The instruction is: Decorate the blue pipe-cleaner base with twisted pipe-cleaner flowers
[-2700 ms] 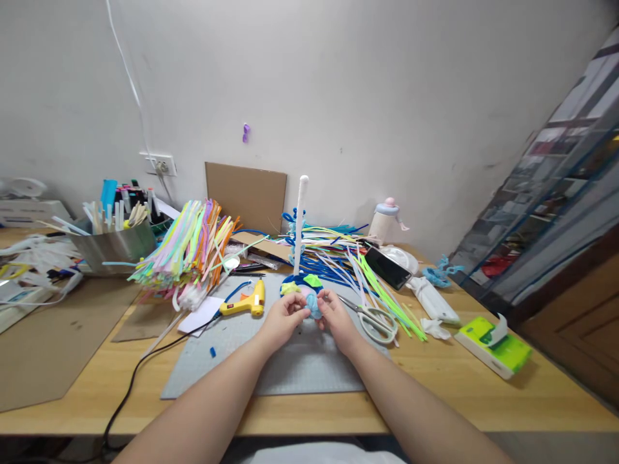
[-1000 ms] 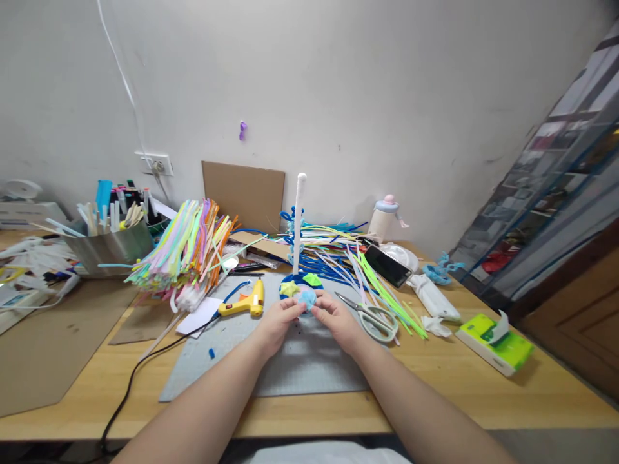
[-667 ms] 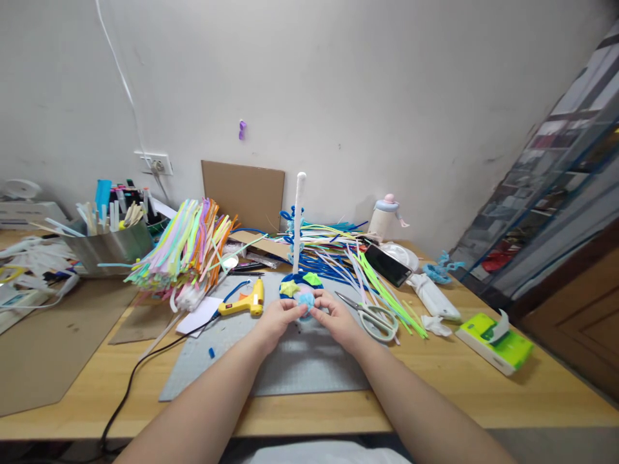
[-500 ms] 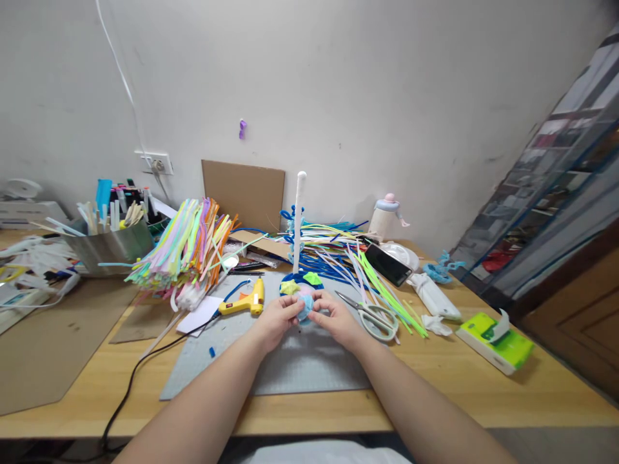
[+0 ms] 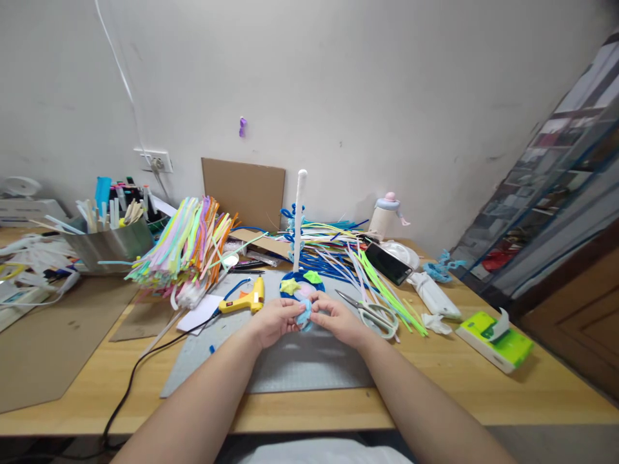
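My left hand [image 5: 275, 318] and my right hand [image 5: 335, 318] meet over the grey cutting mat [image 5: 290, 361], both pinching a small light-blue fuzzy piece [image 5: 304, 314] between their fingertips. Just behind the hands stands a round dark-blue base [image 5: 302, 284] with yellow and green star shapes on it and a tall white upright stick [image 5: 299, 219]. A yellow glue gun [image 5: 243, 301] lies left of my left hand, and grey-handled scissors [image 5: 374, 314] lie right of my right hand.
A big heap of coloured pipe cleaners [image 5: 186, 248] lies at the left, loose blue and green ones [image 5: 348, 258] behind. A metal tub of tools [image 5: 109, 238], a cardboard sheet [image 5: 242, 191], a phone [image 5: 387, 263], a bottle [image 5: 385, 218] and a green tissue pack [image 5: 496, 338] surround the mat.
Both hands have stayed together, turning and squeezing the light-blue piece; it now looks more folded and narrower between the fingertips. The hands sit slightly nearer to me.
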`<state>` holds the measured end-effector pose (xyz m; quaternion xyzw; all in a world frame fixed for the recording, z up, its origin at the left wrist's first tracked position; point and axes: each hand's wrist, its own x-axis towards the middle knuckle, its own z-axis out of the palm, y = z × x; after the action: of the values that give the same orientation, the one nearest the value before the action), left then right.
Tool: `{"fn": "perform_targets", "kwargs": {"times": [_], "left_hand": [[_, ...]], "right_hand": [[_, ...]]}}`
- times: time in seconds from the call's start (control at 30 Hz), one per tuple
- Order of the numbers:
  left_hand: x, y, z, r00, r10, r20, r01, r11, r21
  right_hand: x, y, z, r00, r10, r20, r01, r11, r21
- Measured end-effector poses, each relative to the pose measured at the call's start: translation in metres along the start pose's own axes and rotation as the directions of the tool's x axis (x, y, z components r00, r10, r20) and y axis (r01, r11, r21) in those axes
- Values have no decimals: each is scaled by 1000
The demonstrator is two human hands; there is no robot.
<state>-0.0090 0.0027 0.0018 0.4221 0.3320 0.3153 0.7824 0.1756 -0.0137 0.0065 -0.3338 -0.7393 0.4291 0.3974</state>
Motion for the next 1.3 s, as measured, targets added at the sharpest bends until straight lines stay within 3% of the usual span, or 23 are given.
{"fn": "perform_targets", "kwargs": {"times": [0.2, 0.47, 0.63, 0.77, 0.97, 1.13, 1.3], "left_hand": [[0, -2, -3, 996, -64, 66, 65, 998, -9], [1, -3, 2, 1000, -9, 10, 10, 997, -78], [0, -1, 3, 1000, -9, -11, 8, 994, -106], [1, 0, 4, 999, 28, -38, -32, 995, -96], [2, -2, 4, 998, 29, -53, -31, 998, -55], [3, -3, 2, 997, 42, -58, -42, 999, 2], [4, -6, 3, 996, 49, -72, -48, 999, 15]], "right_hand": [[-1, -3, -6, 992, -14, 122, 27, 995, -101], [1, 3, -1, 997, 43, -69, -40, 999, 35], [3, 9, 0, 968, 77, -238, -66, 996, 52], [2, 10, 5, 979, 80, -190, -66, 995, 77], [1, 13, 16, 947, 119, -300, -69, 983, 171], [0, 12, 21, 964, 173, -204, -80, 915, 396], [-1, 11, 21, 956, 168, -240, -58, 911, 409]]}}
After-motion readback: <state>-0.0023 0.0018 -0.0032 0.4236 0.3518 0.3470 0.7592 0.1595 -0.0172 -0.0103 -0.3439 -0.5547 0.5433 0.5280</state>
